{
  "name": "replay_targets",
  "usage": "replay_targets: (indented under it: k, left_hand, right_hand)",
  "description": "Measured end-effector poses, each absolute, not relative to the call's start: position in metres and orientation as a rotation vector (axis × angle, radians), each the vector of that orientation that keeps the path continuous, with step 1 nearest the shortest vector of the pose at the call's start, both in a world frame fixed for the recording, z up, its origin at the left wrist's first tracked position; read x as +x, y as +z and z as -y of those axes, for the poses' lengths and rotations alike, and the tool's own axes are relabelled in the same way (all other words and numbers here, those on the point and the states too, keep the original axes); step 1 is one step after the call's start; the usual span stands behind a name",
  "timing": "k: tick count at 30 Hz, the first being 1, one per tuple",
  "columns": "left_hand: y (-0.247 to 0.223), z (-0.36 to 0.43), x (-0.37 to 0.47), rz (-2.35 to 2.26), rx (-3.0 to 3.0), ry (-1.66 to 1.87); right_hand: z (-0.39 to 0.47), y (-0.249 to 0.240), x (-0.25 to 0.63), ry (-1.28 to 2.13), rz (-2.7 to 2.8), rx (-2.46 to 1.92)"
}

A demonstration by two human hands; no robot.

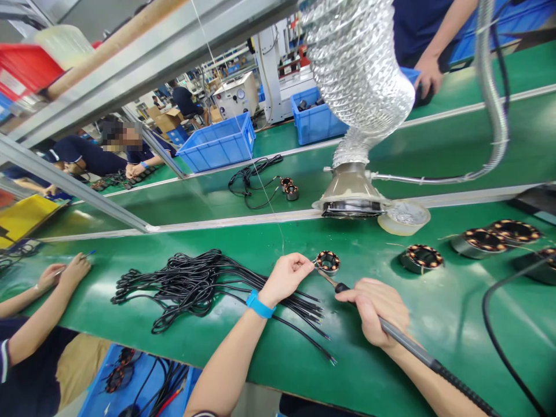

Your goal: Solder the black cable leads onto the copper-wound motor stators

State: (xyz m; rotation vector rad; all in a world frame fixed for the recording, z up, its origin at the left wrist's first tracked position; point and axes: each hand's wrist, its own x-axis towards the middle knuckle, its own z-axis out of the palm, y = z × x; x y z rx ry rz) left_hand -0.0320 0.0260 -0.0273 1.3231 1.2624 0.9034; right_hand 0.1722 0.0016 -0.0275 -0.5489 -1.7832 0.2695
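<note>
My right hand (379, 310) is wrapped around the grey handle of a soldering iron (397, 335), its tip pointing left at a small stator (328, 262). The stator is a ring with copper windings, flat on the green bench. At its left edge, the thumb and finger of my left hand (290, 275) are pinched together. A thin solder wire (268, 200) hangs from above and runs down into that pinch; the end between the fingertips is too small to see. Under and beside my left wrist lies a bundle of black cables (195, 284), with stripped ends toward the right.
More stators (421, 259) sit at the right. A fume hood (353, 194) on a foil duct hangs behind my hands, near a shallow plastic dish (403, 217). A co-worker's hands (72, 271) are at the left. Blue bins (219, 142) stand beyond the conveyor.
</note>
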Motion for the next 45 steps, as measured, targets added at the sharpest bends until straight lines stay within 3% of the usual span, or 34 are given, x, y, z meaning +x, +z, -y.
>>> replay_targets:
  k: [39, 45]
  left_hand:
    - [-0.022, -0.026, -0.03, -1.283, 1.299, 0.9]
    - [-0.025, -0.027, -0.03, -1.271, 1.321, 0.904]
  right_hand:
    - [-0.005, -0.03, 0.171, 0.168, 1.774, -0.659]
    - [-0.018, -0.037, 0.166, 0.116, 1.887, -0.883]
